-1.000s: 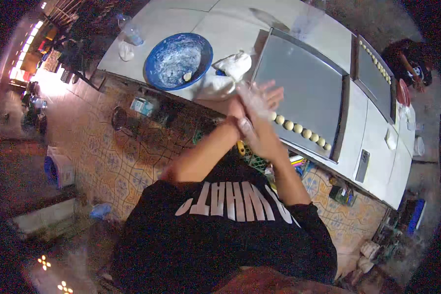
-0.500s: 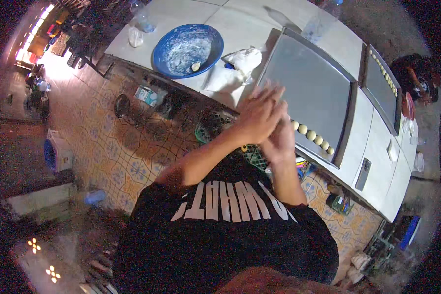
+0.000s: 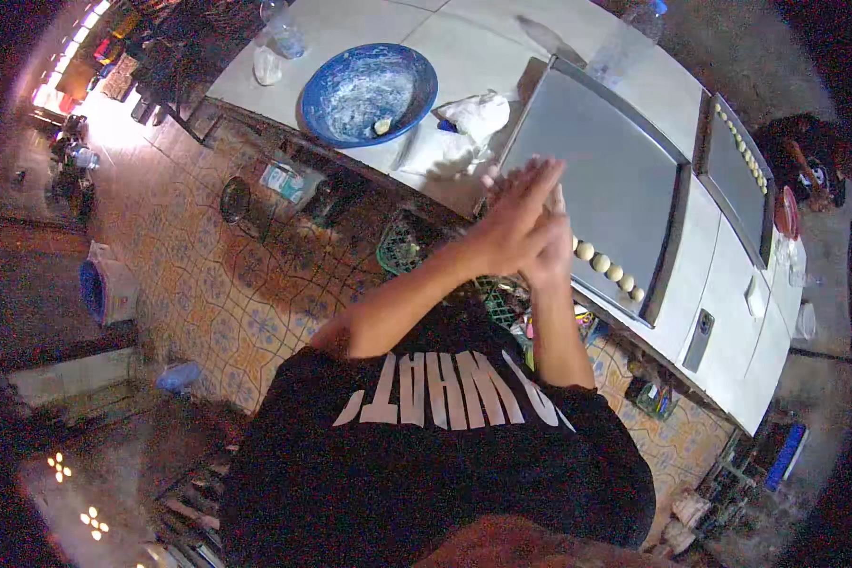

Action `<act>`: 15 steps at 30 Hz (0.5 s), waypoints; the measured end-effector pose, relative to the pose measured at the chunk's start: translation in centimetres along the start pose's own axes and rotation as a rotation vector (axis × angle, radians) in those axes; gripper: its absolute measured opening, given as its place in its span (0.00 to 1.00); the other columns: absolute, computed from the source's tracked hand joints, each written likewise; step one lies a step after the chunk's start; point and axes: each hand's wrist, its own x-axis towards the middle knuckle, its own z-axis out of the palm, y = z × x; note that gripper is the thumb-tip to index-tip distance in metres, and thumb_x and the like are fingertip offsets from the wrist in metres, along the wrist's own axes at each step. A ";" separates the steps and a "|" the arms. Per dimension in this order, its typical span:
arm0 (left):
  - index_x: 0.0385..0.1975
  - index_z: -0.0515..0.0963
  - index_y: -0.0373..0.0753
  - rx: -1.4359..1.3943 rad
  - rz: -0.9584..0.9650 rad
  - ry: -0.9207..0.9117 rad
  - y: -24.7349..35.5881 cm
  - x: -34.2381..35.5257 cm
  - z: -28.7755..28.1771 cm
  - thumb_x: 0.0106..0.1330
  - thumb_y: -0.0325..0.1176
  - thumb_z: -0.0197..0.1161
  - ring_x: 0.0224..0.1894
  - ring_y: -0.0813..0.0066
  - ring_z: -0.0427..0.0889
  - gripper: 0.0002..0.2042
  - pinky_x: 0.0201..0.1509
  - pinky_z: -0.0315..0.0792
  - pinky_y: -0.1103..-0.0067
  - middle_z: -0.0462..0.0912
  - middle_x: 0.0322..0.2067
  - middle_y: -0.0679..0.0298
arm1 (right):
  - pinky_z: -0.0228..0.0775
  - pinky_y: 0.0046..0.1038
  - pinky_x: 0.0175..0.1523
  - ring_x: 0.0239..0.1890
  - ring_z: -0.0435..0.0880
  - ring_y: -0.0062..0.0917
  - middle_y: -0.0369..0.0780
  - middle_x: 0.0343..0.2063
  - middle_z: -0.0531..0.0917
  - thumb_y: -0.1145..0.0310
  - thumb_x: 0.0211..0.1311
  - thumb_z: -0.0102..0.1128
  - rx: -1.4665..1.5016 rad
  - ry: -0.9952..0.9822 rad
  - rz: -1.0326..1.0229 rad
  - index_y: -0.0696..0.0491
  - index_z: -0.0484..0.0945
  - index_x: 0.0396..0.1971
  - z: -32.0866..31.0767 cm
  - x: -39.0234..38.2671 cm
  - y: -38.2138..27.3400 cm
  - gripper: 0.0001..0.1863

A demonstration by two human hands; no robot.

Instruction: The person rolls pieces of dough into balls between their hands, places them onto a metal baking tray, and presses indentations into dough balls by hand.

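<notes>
My left hand lies palm to palm against my right hand, fingers pressed together and pointing away from me, above the near left edge of a metal tray. Both hands look closed; anything between the palms is hidden. A row of pale dough balls lines the tray's near side. To the left sit a blue bowl, coated with white powder and holding a small pale lump, and a crumpled white bag.
A second tray with several dough balls is farther right, where another person bends beside the tiled counter. Plastic bottles stand on the far left. Green crates sit below the counter's edge, and a white-and-blue container is on the left floor.
My hands have shifted against each other: my left hand swung from beneath my right to on top, fingers now straighter and closer together. The counter sits slightly higher in the view.
</notes>
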 end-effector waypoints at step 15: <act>0.71 0.66 0.35 -0.013 -0.356 0.149 -3.8 -3.2 -5.0 0.80 0.40 0.54 0.75 0.56 0.66 0.24 0.78 0.57 0.66 0.69 0.71 0.49 | 0.77 0.27 0.55 0.50 0.86 0.29 0.45 0.48 0.86 0.75 0.71 0.61 -1.216 0.372 -0.178 0.57 0.70 0.61 -4.2 0.7 -6.4 0.21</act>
